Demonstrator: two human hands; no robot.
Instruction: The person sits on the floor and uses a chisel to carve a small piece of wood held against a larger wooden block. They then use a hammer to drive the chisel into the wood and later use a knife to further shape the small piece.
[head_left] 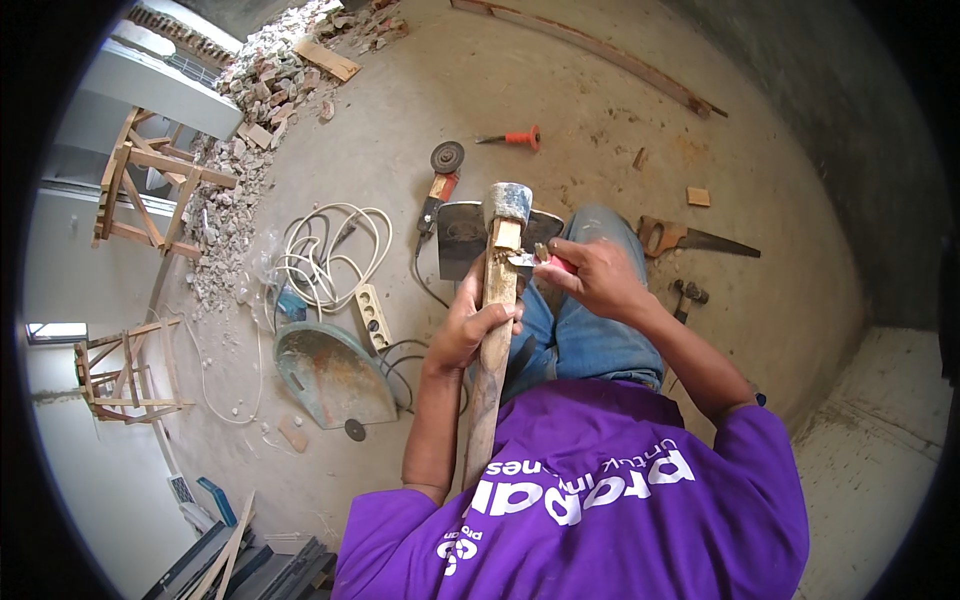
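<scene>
A hoe rests upright across my lap, its long wooden handle [488, 372] running down past my chest. At its top sits a worn, whitish-blue metal socket [511, 200], with a dark flat blade [460, 240] behind. My left hand [468, 318] is closed around the handle below the socket. Pale, freshly cut wood shows between hand and socket. In my right hand [598, 280] is a red-handled cutter knife [556, 263], its short blade touching the handle's cut part. My fingers cover much of the knife's grip.
An angle grinder [438, 190] and an orange-gripped chisel [522, 138] lie ahead. To the right are a handsaw [690, 240] and a hammer [688, 297]. Coiled cable [330, 255], a power strip [373, 315] and a greenish curved pan [335, 375] lie left, with brick rubble [270, 95] beyond.
</scene>
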